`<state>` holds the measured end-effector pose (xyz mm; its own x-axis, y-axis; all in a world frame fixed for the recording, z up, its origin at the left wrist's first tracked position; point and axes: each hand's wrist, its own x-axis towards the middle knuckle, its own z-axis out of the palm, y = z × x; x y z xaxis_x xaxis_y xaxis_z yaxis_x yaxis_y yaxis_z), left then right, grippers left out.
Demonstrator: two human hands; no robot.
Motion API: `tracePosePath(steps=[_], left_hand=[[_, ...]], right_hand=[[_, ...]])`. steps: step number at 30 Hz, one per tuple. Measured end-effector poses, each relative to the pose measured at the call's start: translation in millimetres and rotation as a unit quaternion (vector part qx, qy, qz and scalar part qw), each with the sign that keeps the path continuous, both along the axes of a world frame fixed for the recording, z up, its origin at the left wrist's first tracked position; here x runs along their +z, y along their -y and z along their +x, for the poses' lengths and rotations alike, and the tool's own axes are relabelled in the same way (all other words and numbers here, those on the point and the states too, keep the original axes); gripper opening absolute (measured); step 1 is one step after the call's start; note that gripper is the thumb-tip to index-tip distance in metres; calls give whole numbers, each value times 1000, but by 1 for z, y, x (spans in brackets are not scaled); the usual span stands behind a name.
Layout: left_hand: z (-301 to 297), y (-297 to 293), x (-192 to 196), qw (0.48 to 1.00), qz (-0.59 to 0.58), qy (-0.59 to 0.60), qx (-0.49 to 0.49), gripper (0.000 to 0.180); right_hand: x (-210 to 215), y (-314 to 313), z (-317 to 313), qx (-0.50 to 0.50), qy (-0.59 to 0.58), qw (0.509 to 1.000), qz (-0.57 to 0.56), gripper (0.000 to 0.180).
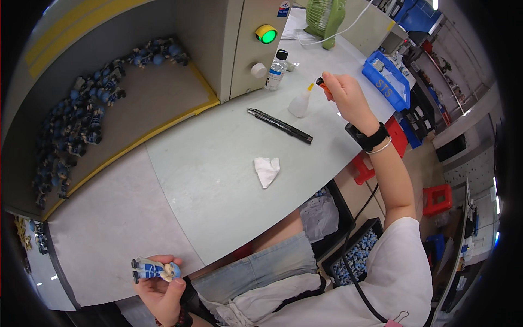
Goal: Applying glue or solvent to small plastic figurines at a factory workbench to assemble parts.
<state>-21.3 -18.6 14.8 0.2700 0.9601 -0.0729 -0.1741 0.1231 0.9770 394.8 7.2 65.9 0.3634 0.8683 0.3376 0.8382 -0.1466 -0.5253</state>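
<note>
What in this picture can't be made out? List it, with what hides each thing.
- Small orange item in the right hand, head view: fingers cover most of it.
- Blue figurine in the left hand: too small for details.
- Blue figurines on the tray: too small and bent by the fisheye to count.
- Black bin under the table: partly hidden by the arm.

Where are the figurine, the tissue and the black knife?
figurine (pixel 155 270), head view, its blue body
tissue (pixel 267 170), head view, its crumpled middle
black knife (pixel 279 126), head view, mid-handle
</note>
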Motion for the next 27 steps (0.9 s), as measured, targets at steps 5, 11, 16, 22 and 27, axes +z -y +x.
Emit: tracePosePath(steps=[5, 11, 16, 22, 27], left_hand=[[-1, 1, 2, 1000, 3, 4, -2, 24], [-2, 1, -1, 1000, 18, -3, -7, 23], [1, 1, 1, 1000, 10, 8, -1, 22], [-1, 1, -1, 1000, 9, 15, -3, 23], [0, 1, 0, 1000, 8, 17, 1, 23]], right_hand=[[2, 0, -2, -2, 0, 1000, 3, 48], [-1, 0, 1, 3, -16, 1000, 3, 48], [2, 1, -2, 1, -6, 1000, 2, 48], [1, 1, 0, 3, -9, 1000, -1, 48], [1, 0, 0, 1, -2, 1000, -6, 49]])
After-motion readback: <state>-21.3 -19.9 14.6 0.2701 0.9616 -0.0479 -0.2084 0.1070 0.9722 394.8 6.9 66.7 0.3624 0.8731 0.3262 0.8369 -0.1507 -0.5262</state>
